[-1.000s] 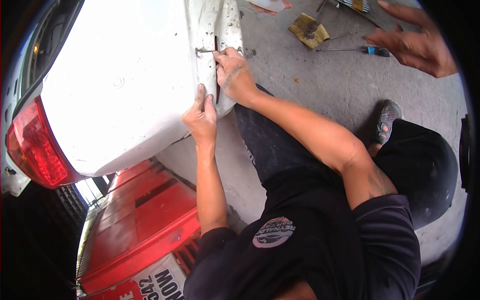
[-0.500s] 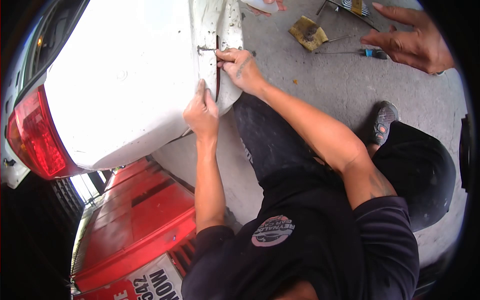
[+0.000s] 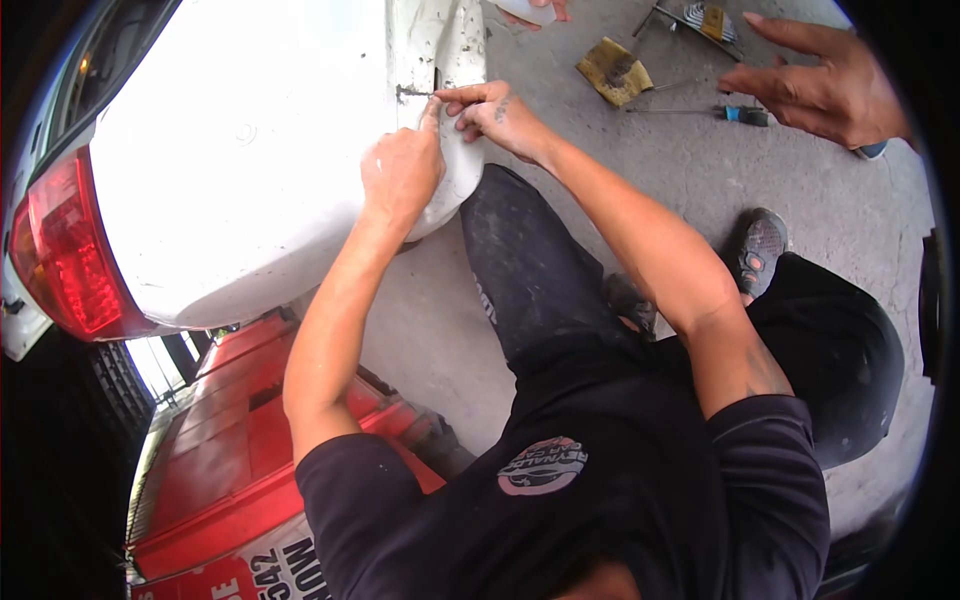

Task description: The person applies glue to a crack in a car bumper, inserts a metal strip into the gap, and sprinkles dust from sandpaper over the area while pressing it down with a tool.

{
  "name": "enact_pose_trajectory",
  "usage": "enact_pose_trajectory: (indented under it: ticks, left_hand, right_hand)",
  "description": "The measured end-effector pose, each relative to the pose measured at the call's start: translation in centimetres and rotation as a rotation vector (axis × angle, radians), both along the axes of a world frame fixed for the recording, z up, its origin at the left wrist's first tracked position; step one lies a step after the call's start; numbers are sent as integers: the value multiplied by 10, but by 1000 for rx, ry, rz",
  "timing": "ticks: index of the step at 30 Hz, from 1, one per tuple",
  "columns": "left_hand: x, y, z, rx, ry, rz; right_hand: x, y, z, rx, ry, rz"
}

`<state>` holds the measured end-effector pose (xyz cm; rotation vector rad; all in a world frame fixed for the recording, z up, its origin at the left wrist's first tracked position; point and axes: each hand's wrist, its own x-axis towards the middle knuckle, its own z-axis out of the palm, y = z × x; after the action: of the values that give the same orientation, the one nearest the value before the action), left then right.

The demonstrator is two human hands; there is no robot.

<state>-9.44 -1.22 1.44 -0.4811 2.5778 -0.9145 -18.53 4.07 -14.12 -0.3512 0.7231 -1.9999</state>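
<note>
The white car body panel (image 3: 250, 180), scuffed and chipped along its right edge, fills the upper left. A narrow dark slot (image 3: 437, 78) runs along that edge, with a dark mark (image 3: 413, 94) across the panel beside it. My left hand (image 3: 400, 172) presses at the slot, its index finger extended and the other fingers curled. From the right, my right hand (image 3: 502, 118) meets it there, fingers bent and closed in at the tips. Both sets of fingertips nearly touch. Whatever lies between them is too small or hidden to make out.
Another person's hand (image 3: 820, 85) reaches in at upper right. On the concrete floor lie a blue-handled screwdriver (image 3: 745, 115), a stained yellow pad (image 3: 614, 72) and a hex key set (image 3: 710, 20). A red tail light (image 3: 80, 250) and red metal structure (image 3: 240, 420) are at left.
My left hand has moved up along the slot, bringing its index fingertip to my right fingers. My right hand has shifted slightly right and partly opened its grip at the edge.
</note>
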Motion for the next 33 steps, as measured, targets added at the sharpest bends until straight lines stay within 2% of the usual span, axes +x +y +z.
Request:
enact_pose_trajectory:
  ticks: [2,3,5,7,8,10,11,13,14,16,18,21,24,26,27,28,30,31,33]
  left_hand:
    - [1,-7,6,17,-38,-19]
    - [3,-13,7,-2,-45,-28]
    - [-4,-11,0,2,-58,-35]
    - [-7,-7,4,-7,-85,4]
    - [-10,-2,5,4,-75,2]
    - [-10,6,11,-8,-102,-5]
    - [-8,6,11,-7,-106,-2]
    - [-7,4,10,9,-75,-20]
    - [-6,4,11,8,-70,-17]
    - [-9,5,11,-1,-88,-22]
    - [-6,1,9,10,-72,-41]
    - [-4,-1,9,21,-52,-52]
    - [0,-2,8,-1,-40,-95]
    - [1,-5,8,-32,-36,-141]
    - [1,-5,9,-14,-37,-140]
    - [-1,-5,11,1,-34,-144]
    - [-3,-3,12,0,-46,-115]
    - [-4,-4,13,4,-63,-97]
    - [-8,0,16,22,-98,-44]
  right_hand:
    - [-10,15,-12,229,299,44]
    - [-18,27,-31,271,307,38]
    - [-46,59,-99,703,1060,-349]
    - [-83,118,-159,950,1246,-577]
    - [-103,141,-195,1128,1340,-537]
    - [-118,186,-218,1485,1545,-272]
    - [-117,199,-222,1483,1543,-267]
    - [-118,218,-224,1460,1749,91]
    - [-115,219,-235,1458,1755,88]
    - [-107,216,-245,1413,1937,144]
    - [-97,221,-245,1419,1936,202]
    - [-90,220,-236,1263,1823,196]
    - [-90,210,-245,1221,1816,80]
    - [-107,192,-242,1291,1655,37]
    - [-120,179,-247,1236,1628,-104]
    - [-128,170,-247,1228,1623,-120]
    - [-139,156,-248,1328,1670,-330]
    - [-150,157,-252,1346,1652,-153]
    - [-162,151,-273,1357,1652,-98]
